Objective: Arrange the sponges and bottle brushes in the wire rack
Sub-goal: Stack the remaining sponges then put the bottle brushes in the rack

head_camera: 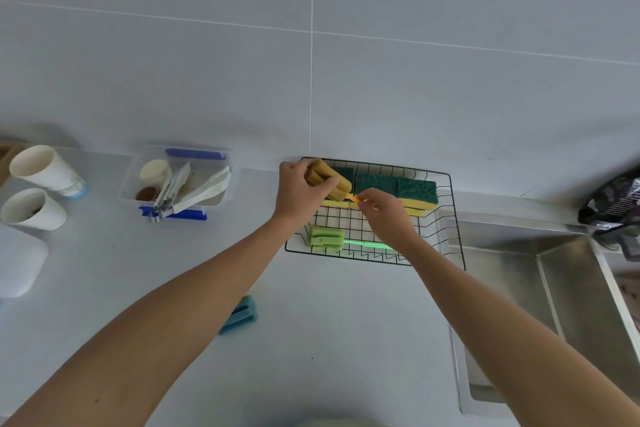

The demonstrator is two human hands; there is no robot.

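While the wire rack (446,215) stands on the counter (329,322) against the wall, beside the sink (561,274), green-and-yellow sponges (398,191) are lined along its far side and a green bottle brush (327,238) is laid at its near edge. An orange bottle brush (329,180) is held above the rack: its foam head is gripped by the left hand (301,194), its thin handle pinched by the right hand (386,215). A blue bottle brush (242,314) is left on the counter, partly hidden by the left forearm.
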